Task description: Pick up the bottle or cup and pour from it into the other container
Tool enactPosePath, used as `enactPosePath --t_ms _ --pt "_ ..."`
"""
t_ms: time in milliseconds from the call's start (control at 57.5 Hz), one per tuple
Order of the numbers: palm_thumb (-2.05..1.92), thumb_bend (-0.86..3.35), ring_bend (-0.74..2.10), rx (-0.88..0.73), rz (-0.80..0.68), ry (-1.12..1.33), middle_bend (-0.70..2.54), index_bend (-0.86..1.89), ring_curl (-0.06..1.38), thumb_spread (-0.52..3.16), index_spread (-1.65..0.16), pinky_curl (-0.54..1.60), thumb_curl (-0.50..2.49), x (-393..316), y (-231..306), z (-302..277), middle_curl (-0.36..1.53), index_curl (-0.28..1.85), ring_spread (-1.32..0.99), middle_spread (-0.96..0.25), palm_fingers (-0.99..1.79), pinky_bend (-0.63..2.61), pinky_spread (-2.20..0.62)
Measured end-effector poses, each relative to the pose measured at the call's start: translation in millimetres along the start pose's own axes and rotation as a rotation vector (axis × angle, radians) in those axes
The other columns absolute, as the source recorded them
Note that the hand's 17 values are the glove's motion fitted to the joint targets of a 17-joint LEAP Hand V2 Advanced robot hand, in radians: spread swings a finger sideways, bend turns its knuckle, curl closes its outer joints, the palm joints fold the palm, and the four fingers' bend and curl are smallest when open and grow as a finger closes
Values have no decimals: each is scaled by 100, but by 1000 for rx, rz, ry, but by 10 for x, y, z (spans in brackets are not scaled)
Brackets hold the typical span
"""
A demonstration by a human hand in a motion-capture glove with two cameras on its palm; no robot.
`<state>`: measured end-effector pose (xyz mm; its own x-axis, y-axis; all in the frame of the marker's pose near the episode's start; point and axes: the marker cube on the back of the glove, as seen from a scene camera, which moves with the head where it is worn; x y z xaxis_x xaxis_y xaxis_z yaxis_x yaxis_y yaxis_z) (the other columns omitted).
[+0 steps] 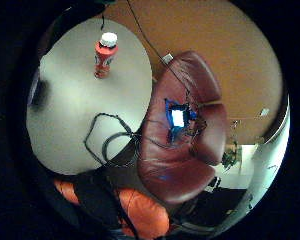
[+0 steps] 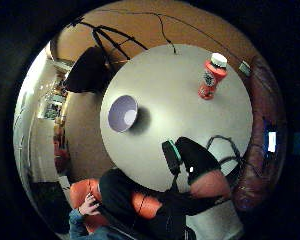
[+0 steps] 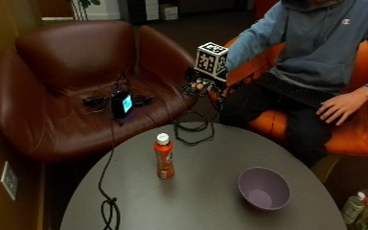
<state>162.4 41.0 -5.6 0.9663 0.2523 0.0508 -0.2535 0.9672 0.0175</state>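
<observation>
From outside, the bottle point(image 3: 164, 156) stands upright on the round bench point(image 3: 197, 201), left of the bowl point(image 3: 264, 188). The gloved hand point(image 3: 204, 86) hovers beyond the far edge, holding nothing; whether its fingers curl, I cannot tell. Both palm views show the bottle point(image 1: 105, 54) point(image 2: 211, 76) standing far off.

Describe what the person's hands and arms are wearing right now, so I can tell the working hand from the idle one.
The right hand wears a black glove with black straps. The other hand is bare and wears nothing. Both arms are covered by the long sleeves of a grey-blue hooded sweatshirt, which bears a small logo on the chest.
</observation>
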Motion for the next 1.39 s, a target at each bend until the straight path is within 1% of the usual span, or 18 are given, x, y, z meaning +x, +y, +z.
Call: enactPosePath --t_ms 348,592,696,800,940,1009,1131,1253,1392 --pt "62 -3 48 27 36 -37 18 14 28 99 -42 34 33 433 65 112 28 22 -8 -10 4 58 22" --pt "62 -3 48 26 89 -110 18 14 28 99 -42 34 33 706 -27 274 28 22 -8 -9 5 58 22" --pt "62 -3 48 15 111 -140 19 13 28 99 -41 35 33 780 -156 336 29 22 -7 -9 5 57 22" --pt "62 -3 47 40 120 -220 18 13 29 99 -41 35 33 843 -250 453 29 21 -7 -9 5 58 22" --pt "63 -2 47 21 139 -291 19 13 29 99 -41 35 33 931 -301 647 30 21 -7 -8 6 58 22" --pt "63 -3 48 50 134 -369 19 12 29 99 -40 35 33 936 -389 753 30 21 -8 -8 6 57 22" --pt "63 -3 49 103 169 -510 20 11 29 98 -39 35 34 869 -599 885 31 19 -8 -8 6 58 22" --pt "63 -3 50 111 184 -634 21 10 30 96 -39 35 34 819 -750 1057 32 18 -8 -7 6 58 21" --pt "63 -3 51 100 207 -772 21 10 30 94 -38 36 35 808 -863 1384 32 17 -9 -7 5 60 21"
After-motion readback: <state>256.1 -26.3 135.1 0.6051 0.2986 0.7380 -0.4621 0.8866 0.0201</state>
